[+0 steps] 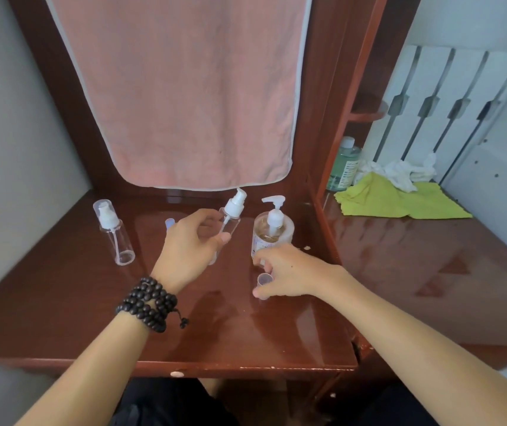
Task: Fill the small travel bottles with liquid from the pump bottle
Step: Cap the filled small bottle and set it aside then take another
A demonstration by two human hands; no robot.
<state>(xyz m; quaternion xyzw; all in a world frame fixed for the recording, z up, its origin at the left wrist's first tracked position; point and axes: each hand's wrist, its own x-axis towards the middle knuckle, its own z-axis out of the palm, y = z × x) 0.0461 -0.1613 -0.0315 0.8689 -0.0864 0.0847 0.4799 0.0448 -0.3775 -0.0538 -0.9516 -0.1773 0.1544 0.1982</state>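
Nearest, the right hand (289,272) pinches a small clear cap (263,279) on the desk (61,302), just before the pump bottle (272,232), whose base it hides. Left hand (189,244), with bead bracelet (149,304), grips 1 tilted travel bottle (229,222); its lower part is hidden. Second travel bottle (114,232) stands capped, well apart to the left.

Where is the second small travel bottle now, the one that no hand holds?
In the head view, the capped travel bottle stands upright on the left side of the wooden table, apart from the left hand.
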